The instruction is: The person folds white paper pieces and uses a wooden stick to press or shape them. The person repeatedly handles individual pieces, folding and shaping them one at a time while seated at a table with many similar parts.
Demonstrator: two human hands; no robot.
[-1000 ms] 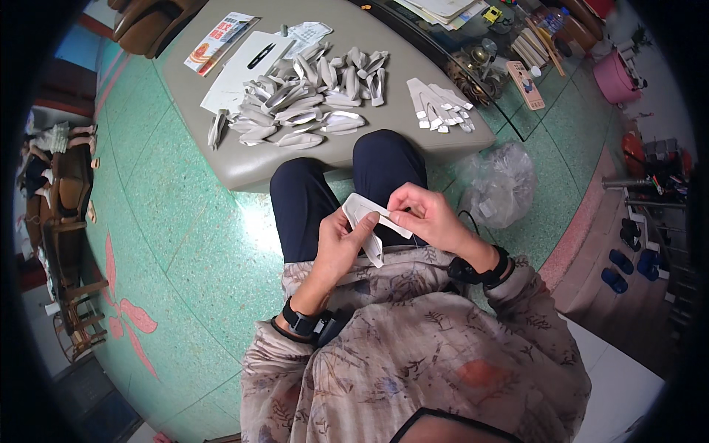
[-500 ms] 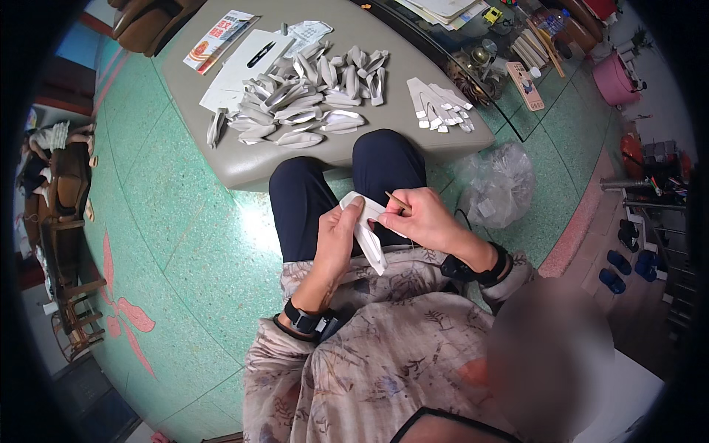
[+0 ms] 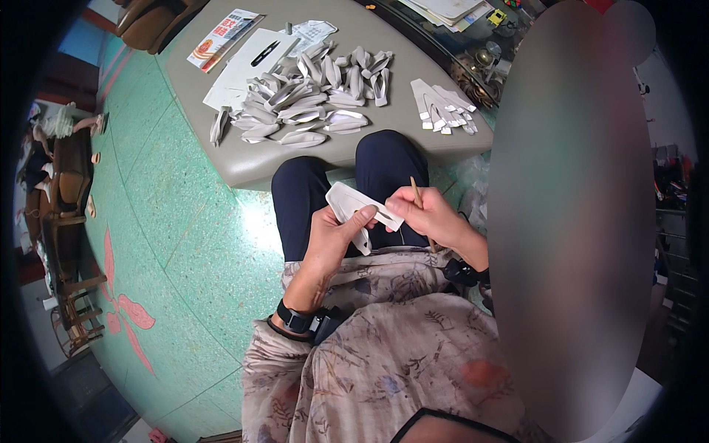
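Note:
Over my lap I hold a white folded paper piece (image 3: 354, 205). My left hand (image 3: 336, 238) grips it from below, thumb pressed on its top. My right hand (image 3: 428, 214) pinches its right end and also holds a thin brown stick (image 3: 417, 193) upright between the fingers. On the grey table (image 3: 244, 159) ahead lies a heap of several finished folded paper shapes (image 3: 310, 103). A small stack of flat cut paper blanks (image 3: 442, 109) lies at the table's right.
White sheets with black scissors (image 3: 264, 53) and a printed leaflet (image 3: 223, 33) lie at the table's far left. A glass-topped desk with clutter (image 3: 480, 44) stands at the back right. Green floor spreads to my left, wooden chairs (image 3: 66, 192) beyond. A blurred patch covers the right side.
The paper piece has been turned and flattened between my hands, which shifted slightly lower over my lap. The stick now stands upright in my right hand.

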